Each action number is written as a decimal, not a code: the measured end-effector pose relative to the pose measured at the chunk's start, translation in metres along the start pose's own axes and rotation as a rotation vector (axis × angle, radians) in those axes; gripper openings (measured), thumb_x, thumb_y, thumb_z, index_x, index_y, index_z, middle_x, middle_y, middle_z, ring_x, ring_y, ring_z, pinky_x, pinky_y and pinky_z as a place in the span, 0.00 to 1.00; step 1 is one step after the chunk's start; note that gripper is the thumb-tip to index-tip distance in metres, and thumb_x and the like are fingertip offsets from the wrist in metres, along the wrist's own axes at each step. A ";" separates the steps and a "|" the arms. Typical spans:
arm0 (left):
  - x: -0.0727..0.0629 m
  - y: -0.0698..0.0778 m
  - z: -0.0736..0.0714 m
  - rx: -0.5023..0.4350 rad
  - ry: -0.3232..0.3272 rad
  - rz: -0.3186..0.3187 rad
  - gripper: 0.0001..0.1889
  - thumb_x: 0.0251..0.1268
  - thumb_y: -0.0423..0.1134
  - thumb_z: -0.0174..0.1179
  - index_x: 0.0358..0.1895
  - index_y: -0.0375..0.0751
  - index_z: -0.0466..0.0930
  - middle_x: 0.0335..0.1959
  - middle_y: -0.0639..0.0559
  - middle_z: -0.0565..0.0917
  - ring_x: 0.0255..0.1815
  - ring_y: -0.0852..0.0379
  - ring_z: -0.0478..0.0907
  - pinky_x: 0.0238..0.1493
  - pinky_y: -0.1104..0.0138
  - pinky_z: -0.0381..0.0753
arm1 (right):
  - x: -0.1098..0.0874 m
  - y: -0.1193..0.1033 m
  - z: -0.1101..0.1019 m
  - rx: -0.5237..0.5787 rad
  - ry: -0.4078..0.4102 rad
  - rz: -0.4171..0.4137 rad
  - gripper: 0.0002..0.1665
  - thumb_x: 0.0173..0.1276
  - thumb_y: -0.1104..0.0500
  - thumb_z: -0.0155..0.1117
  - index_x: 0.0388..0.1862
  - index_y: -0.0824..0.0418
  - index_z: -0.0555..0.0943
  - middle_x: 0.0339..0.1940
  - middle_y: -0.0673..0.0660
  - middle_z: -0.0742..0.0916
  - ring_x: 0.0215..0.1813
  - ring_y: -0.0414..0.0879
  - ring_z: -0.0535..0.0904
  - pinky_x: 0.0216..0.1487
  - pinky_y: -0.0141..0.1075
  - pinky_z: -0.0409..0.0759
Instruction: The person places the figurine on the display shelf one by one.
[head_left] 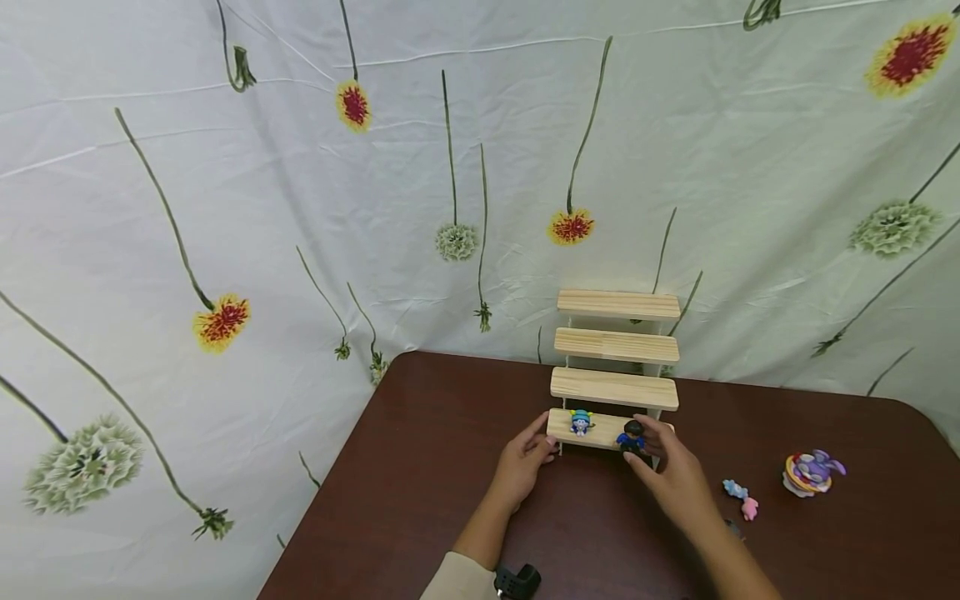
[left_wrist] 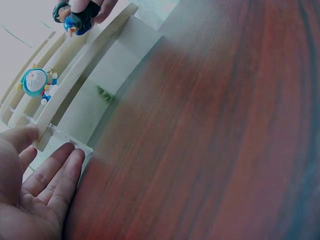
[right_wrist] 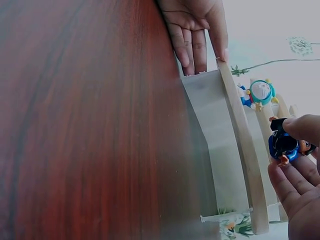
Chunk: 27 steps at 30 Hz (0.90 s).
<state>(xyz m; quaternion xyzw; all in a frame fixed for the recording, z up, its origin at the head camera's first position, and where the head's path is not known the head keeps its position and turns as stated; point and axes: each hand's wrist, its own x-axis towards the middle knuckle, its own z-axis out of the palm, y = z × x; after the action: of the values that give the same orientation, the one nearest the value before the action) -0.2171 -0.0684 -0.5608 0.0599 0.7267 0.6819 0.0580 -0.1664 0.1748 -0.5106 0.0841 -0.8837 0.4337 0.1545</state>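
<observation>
A wooden display stand (head_left: 613, 386) with several stepped planks stands at the table's back. My left hand (head_left: 517, 468) rests at the left end of its bottom plank; the left wrist view shows the thumb against the plank's corner and straight fingers (left_wrist: 64, 181) by the side support. My right hand (head_left: 678, 475) pinches a dark-haired figurine (head_left: 632, 437) in blue and black between thumb and fingers, over that plank's right part. Tilted in the right wrist view, the figurine (right_wrist: 284, 145) has its feet partly under the thumb. A turquoise-hatted figurine (head_left: 581, 423) stands on the plank's left part.
Right of my right arm lie a small blue piece (head_left: 735, 488) and a pink piece (head_left: 750, 508). Farther right sits a purple figure on a round base (head_left: 812, 473). A black strap-like object (head_left: 519, 582) is near my left sleeve. Flowered cloth (head_left: 420, 292) hangs behind the table.
</observation>
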 end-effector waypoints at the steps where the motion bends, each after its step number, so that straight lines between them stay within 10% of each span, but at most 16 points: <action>1: 0.000 0.000 0.000 0.000 0.002 0.001 0.27 0.77 0.44 0.57 0.76 0.52 0.68 0.52 0.40 0.85 0.54 0.49 0.84 0.56 0.64 0.88 | 0.001 0.000 0.001 0.000 -0.002 -0.002 0.36 0.64 0.66 0.73 0.71 0.61 0.71 0.56 0.65 0.85 0.55 0.59 0.84 0.55 0.51 0.86; 27: -0.003 0.003 0.000 -0.006 -0.027 0.034 0.28 0.78 0.41 0.55 0.77 0.43 0.64 0.53 0.35 0.85 0.56 0.43 0.84 0.57 0.61 0.88 | 0.015 0.003 0.024 -0.039 0.033 -0.055 0.39 0.62 0.64 0.75 0.72 0.58 0.71 0.58 0.63 0.82 0.55 0.58 0.84 0.53 0.52 0.87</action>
<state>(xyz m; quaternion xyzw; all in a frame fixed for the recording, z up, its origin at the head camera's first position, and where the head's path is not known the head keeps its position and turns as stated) -0.2146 -0.0688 -0.5574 0.0813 0.7228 0.6840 0.0563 -0.1862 0.1572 -0.5217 0.0983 -0.8867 0.4134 0.1824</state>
